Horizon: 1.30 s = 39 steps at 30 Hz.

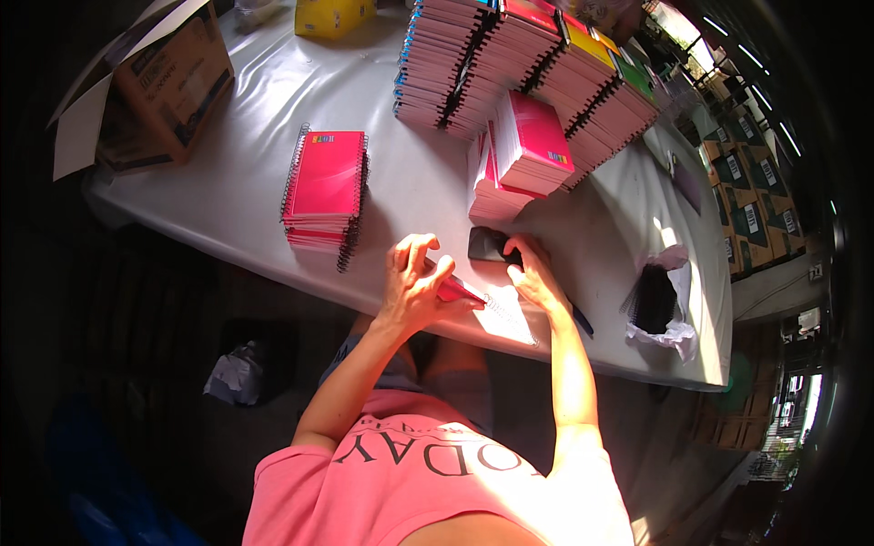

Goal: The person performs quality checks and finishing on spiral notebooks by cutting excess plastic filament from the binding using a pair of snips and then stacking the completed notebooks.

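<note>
Near the table's front edge, my left hand [416, 284] is curled with bent fingers over a red-covered notebook [452, 290], holding it. White pages and a loose wire spiral [499, 308] show at the notebook's right, in bright sunlight. My right hand [535, 273] has its fingers closed on the right end of a small dark block-like object [487, 244], whose kind I cannot make out. Left of my hands stands a stack of red spiral notebooks [324, 177]. Beyond my right hand, red-covered page blocks [533, 146] are piled up.
Tall stacks of spiral notebooks [537, 55] rise at the back. An open cardboard box [168, 86] sits at the far left, a yellow package [333, 16] behind. At right lie black wire spirals in white wrapping [657, 300] and a dark blue slim object [582, 320].
</note>
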Tool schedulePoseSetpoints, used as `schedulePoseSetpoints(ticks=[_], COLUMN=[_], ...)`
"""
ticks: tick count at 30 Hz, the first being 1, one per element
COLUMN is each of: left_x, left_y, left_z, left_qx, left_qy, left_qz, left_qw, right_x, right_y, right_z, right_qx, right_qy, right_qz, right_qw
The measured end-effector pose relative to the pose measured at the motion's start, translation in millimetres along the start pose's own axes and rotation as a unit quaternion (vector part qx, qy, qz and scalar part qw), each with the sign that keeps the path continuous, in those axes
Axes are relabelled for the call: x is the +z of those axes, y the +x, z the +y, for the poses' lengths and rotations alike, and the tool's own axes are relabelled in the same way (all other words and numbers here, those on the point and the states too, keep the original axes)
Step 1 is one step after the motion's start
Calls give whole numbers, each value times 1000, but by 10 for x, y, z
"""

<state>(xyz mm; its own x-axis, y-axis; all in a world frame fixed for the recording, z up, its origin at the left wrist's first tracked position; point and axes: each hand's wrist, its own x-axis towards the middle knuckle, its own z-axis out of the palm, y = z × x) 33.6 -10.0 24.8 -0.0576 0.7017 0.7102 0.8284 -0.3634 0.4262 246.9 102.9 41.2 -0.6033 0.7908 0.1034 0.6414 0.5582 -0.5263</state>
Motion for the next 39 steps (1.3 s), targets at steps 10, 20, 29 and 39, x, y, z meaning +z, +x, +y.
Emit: schedulePoseSetpoints(ticks=[10, 20, 29, 39], left_x=[2, 30, 55, 198], left_y=[-9, 1, -70, -125], left_z=[-27, -57, -219, -324], left_qx=[9, -4, -105, -154], left_qy=[-28, -40, -195, -308], left_qz=[-6, 4, 3, 27], left_qw=[1000, 999, 975, 938], right_x=[-74, -184, -31, 16], right_y=[-104, -140, 16, 56], right_z=[-239, -452, -446, -490], right_qx=[-24, -148, -22, -170], right_qy=[556, 602, 460, 659], right_qz=[-137, -205, -157, -151], right_qw=[819, 757, 874, 717])
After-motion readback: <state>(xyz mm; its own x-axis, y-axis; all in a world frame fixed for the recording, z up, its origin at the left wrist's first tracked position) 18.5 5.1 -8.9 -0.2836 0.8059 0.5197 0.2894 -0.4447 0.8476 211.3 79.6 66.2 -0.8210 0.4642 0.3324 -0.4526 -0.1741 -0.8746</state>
